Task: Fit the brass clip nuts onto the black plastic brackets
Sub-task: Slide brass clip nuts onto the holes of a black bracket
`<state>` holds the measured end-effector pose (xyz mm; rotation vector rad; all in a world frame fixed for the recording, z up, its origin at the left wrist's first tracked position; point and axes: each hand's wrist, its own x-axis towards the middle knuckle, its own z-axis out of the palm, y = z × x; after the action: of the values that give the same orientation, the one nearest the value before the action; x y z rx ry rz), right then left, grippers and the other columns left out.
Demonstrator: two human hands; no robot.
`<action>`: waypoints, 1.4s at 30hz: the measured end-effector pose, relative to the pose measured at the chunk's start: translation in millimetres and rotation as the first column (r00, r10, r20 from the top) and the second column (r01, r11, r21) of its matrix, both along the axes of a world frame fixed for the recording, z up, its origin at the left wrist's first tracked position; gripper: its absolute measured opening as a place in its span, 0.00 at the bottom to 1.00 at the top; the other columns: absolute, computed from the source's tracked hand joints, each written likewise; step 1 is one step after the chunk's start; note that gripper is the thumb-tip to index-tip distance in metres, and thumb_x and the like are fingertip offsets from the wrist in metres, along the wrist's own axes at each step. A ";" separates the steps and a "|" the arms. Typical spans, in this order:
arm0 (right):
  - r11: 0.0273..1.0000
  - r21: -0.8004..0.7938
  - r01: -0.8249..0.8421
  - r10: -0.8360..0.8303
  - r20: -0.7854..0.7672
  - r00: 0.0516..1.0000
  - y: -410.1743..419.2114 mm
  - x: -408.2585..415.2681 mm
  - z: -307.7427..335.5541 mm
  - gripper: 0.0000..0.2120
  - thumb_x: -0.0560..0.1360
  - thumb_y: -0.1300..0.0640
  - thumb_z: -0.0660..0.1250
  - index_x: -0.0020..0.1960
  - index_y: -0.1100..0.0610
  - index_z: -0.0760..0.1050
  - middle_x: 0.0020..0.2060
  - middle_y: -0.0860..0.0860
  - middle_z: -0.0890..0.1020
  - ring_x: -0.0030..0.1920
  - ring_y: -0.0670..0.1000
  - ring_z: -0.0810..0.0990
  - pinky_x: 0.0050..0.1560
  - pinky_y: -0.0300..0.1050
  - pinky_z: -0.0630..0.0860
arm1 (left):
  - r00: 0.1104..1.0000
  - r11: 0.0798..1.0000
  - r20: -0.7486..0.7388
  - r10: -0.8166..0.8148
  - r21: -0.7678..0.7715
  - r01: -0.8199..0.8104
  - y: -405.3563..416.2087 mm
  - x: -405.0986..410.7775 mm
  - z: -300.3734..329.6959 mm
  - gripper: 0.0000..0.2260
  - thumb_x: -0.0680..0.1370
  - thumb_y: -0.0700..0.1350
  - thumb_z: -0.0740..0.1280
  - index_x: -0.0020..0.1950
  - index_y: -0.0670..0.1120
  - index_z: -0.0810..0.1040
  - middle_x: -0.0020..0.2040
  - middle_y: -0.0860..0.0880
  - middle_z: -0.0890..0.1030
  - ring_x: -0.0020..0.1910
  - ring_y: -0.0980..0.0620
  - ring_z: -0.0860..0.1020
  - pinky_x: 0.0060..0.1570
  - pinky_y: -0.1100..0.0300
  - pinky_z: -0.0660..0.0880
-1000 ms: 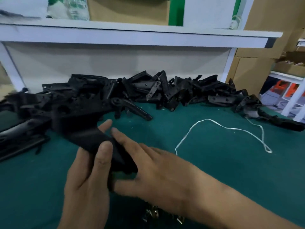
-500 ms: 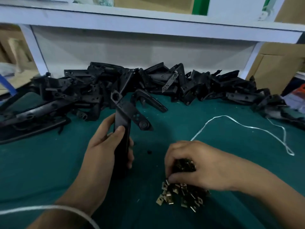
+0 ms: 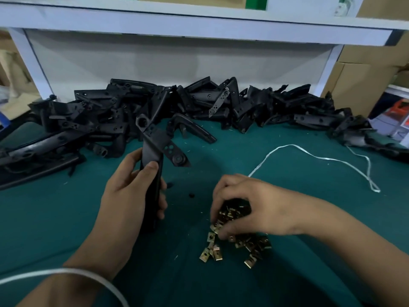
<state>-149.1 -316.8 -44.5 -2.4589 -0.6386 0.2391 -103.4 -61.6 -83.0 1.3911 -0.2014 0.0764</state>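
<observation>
One black plastic bracket (image 3: 155, 156) is gripped upright by the left hand (image 3: 130, 196) above the green table (image 3: 309, 196), while brass clip nuts (image 3: 234, 242) at near right are pinched by the curled right hand (image 3: 243, 202), so one nut probably must be singled out next.

Desk (image 3: 66, 218) covering: plain dark green, no pattern. Brackets (image 3: 199, 107) heaped along the back: uniform matt black; clip nuts (image 3: 241, 247): shiny brass-gold. Strap (image 3: 309, 156) lying on the desk: white; shelf frame (image 3: 199, 25): white; cartons (image 3: 365, 78) at right: plain brown.
</observation>
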 end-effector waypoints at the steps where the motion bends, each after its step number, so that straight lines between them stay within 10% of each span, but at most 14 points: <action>1: 1.000 0.021 0.016 -0.016 0.017 1.000 1.3 1.2 -2.5 0.11 0.72 0.48 0.81 0.53 0.45 0.84 0.54 0.41 0.77 0.62 0.43 0.75 0.63 0.37 0.71 | 1.000 1.000 0.001 -0.002 0.002 0.002 0.1 -0.5 0.2 0.10 0.84 0.48 0.65 0.63 0.60 0.79 0.39 0.43 0.80 0.31 0.43 0.77 0.30 0.53 0.76; 8: 0.964 0.204 0.169 -0.178 0.026 0.984 1.6 7.8 -15.1 0.09 0.76 0.54 0.79 0.48 0.48 0.79 0.44 0.47 0.84 0.45 0.48 0.82 0.49 0.50 0.80 | 1.000 0.999 0.030 -0.002 0.048 0.000 -0.7 -4.2 2.5 0.10 0.84 0.48 0.65 0.63 0.60 0.79 0.40 0.42 0.80 0.30 0.43 0.77 0.30 0.52 0.76; 17: 0.818 0.525 0.236 -0.251 -0.043 0.967 -2.5 11.5 -9.9 0.09 0.76 0.67 0.76 0.54 0.56 0.83 0.48 0.54 0.87 0.47 0.52 0.85 0.55 0.47 0.82 | 0.990 0.946 0.123 -0.066 0.324 0.023 4.2 -15.0 15.9 0.15 0.81 0.56 0.67 0.65 0.72 0.74 0.39 0.46 0.79 0.27 0.42 0.78 0.25 0.53 0.77; 23: 0.773 0.575 0.268 -0.289 -0.056 0.956 -0.9 10.2 -6.6 0.10 0.71 0.67 0.80 0.48 0.57 0.83 0.43 0.54 0.87 0.43 0.50 0.85 0.50 0.44 0.83 | 0.982 0.849 0.150 -0.115 0.528 0.019 1.0 -26.4 25.6 0.21 0.70 0.68 0.63 0.62 0.82 0.67 0.48 0.65 0.82 0.27 0.45 0.81 0.24 0.60 0.77; 34: 0.431 0.837 0.338 -0.286 -0.228 0.931 5.2 7.7 7.7 0.15 0.66 0.67 0.76 0.52 0.67 0.78 0.43 0.65 0.87 0.37 0.60 0.88 0.36 0.48 0.86 | 0.932 0.703 0.309 -0.190 0.705 -0.090 0.6 -28.3 25.1 0.28 0.72 0.69 0.63 0.71 0.80 0.60 0.47 0.72 0.80 0.30 0.61 0.80 0.31 0.62 0.79; 42: 0.436 0.861 0.261 -0.220 -0.179 0.959 12.4 1.7 12.8 0.14 0.72 0.71 0.72 0.58 0.66 0.79 0.49 0.62 0.88 0.50 0.59 0.89 0.48 0.45 0.86 | 0.904 0.621 0.368 -0.215 0.766 -0.164 0.6 -22.6 16.1 0.28 0.77 0.62 0.68 0.72 0.79 0.60 0.44 0.70 0.81 0.32 0.65 0.79 0.29 0.67 0.74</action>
<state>-147.4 -304.3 -31.7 -1.4605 -0.2464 -0.1525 -126.0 -61.0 -66.9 2.2631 -0.6981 0.3045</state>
